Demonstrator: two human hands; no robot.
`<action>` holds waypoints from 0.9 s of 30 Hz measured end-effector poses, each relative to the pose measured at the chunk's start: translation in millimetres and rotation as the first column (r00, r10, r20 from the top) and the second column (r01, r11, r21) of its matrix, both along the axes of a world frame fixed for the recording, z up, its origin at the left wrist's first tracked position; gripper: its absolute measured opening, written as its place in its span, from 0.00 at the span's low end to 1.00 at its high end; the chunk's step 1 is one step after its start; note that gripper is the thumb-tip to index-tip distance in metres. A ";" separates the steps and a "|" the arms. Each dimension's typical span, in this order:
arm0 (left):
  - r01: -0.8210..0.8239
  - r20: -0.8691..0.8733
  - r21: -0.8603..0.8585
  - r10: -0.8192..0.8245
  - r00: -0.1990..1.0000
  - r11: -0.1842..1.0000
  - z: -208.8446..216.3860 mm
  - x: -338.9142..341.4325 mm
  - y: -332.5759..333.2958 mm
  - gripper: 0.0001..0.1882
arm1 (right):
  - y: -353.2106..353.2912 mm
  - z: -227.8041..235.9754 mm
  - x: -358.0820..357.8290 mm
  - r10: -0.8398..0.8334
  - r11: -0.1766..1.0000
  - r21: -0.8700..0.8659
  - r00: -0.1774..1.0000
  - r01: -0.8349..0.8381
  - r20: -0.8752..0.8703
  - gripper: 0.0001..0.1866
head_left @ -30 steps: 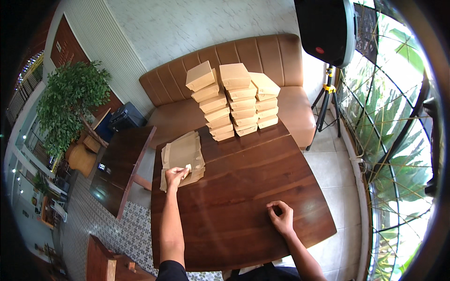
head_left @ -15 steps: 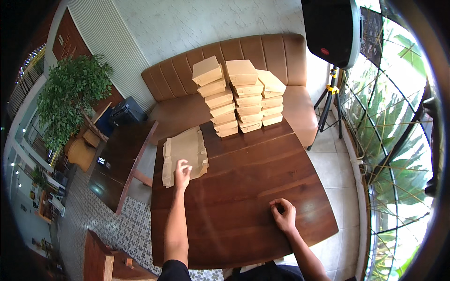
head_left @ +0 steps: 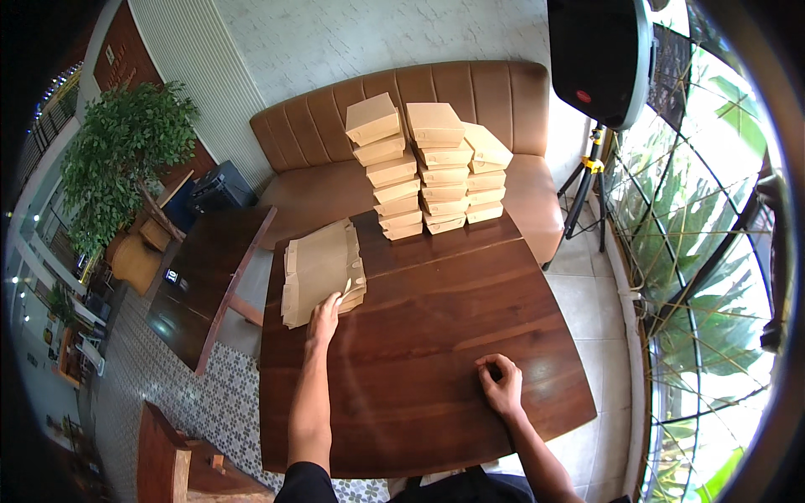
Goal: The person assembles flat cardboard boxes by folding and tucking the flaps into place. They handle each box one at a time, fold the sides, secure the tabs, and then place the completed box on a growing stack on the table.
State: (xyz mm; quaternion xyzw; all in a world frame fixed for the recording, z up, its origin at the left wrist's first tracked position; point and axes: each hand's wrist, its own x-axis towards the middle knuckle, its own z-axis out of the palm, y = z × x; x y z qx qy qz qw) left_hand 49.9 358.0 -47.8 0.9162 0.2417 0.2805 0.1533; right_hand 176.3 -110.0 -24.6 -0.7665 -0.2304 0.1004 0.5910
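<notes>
A small stack of flat, unfolded brown cardboard box blanks (head_left: 323, 268) lies at the left of the wooden table (head_left: 419, 352). My left hand (head_left: 324, 320) is at the stack's near edge, fingers closed on the margin of the top blank, whose edge looks slightly raised there. Over the table's right half, my right hand (head_left: 501, 384) is curled, thumb and fingers together in a ring, with nothing visible in it. Folded brown boxes stand at the far side in three piles: a left pile (head_left: 392, 174), a middle pile (head_left: 443, 178) and a lower right pile (head_left: 486, 182).
Behind the table runs a brown padded bench (head_left: 310, 189). A black loudspeaker (head_left: 597, 63) on a tripod (head_left: 587, 180) stands at the far right, beside a netted window. To the left are a second dark table (head_left: 210, 277), a leafy plant (head_left: 126, 159) and a wooden chair (head_left: 180, 457).
My left hand has come down onto the near edge of the blanks and its fingers have closed there. My right hand keeps its curled pose. The whole view has shifted slightly.
</notes>
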 end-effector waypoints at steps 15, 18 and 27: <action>-0.280 0.471 -0.168 0.326 0.819 0.945 19.0 17.2 4.8 0.14 | 3.2 0.8 -1.0 -0.049 0.999 -0.001 0.988 0.050 0.147 0.03; -0.197 0.514 -0.262 0.309 0.800 0.945 28.3 14.7 7.1 0.19 | 3.5 1.5 -0.8 -0.040 0.999 -0.011 0.985 0.042 0.165 0.03; -0.126 0.324 -0.276 0.216 0.921 0.953 3.9 28.1 -21.3 0.23 | 1.6 -1.5 -0.4 -0.021 0.999 -0.041 0.989 0.027 0.143 0.03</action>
